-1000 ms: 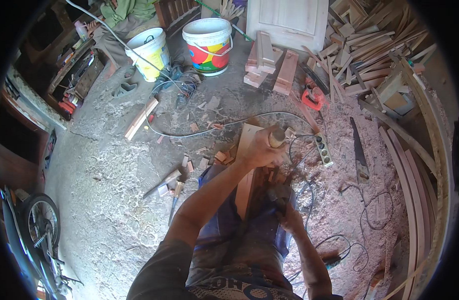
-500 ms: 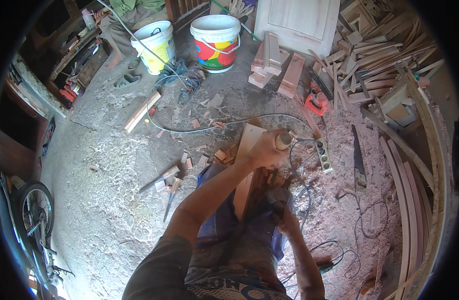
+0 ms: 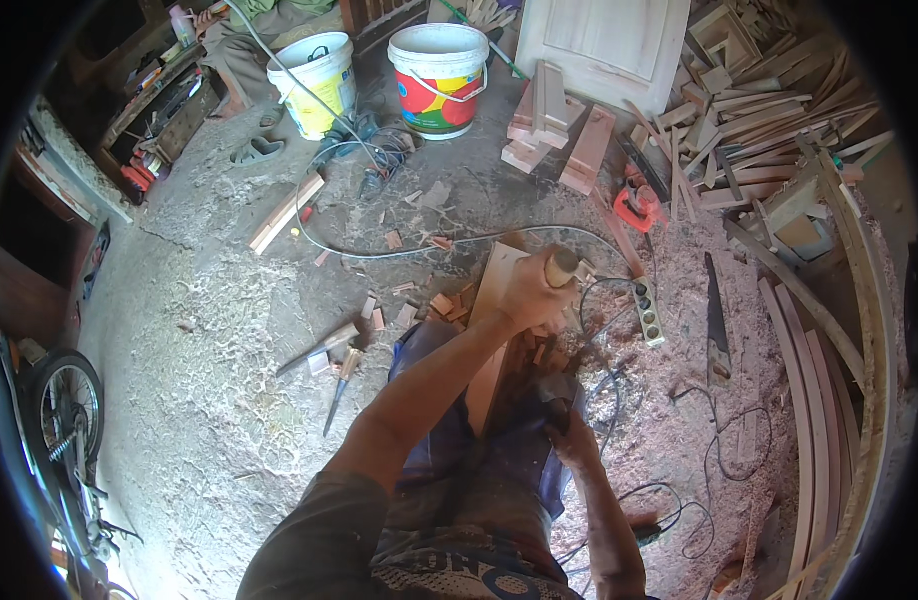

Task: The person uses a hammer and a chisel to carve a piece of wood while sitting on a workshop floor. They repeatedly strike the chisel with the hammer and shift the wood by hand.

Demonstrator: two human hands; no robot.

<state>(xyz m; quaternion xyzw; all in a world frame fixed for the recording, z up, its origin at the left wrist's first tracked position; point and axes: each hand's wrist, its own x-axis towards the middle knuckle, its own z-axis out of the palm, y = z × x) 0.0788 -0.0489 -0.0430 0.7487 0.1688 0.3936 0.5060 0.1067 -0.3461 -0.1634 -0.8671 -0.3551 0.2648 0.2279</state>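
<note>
My left hand (image 3: 534, 300) is closed around a pale wooden tool handle (image 3: 561, 268), probably a chisel's, held upright over a light wooden board (image 3: 494, 270) lying lengthwise between my legs. The blade is hidden behind the hand. My right hand (image 3: 569, 435), lower and to the right, grips a dark mallet-like tool (image 3: 557, 398), its shape unclear in shadow. Wood chips (image 3: 447, 306) lie around the board. Two wooden-handled chisels (image 3: 344, 372) rest on the floor left of my leg.
Two buckets (image 3: 439, 95), a seated person's legs (image 3: 234, 60), wood blocks (image 3: 586, 150), a pale panel (image 3: 599, 45) and piled offcuts (image 3: 749, 120) at the back. A saw (image 3: 717, 320), red power tool (image 3: 639, 205), power strip (image 3: 647, 310) and cables lie rightward; a bicycle (image 3: 59, 410) stands left.
The view has shifted slightly, with the background sitting a little higher and farther right. My left hand and the handle appear a little higher; both hands keep their grips.
</note>
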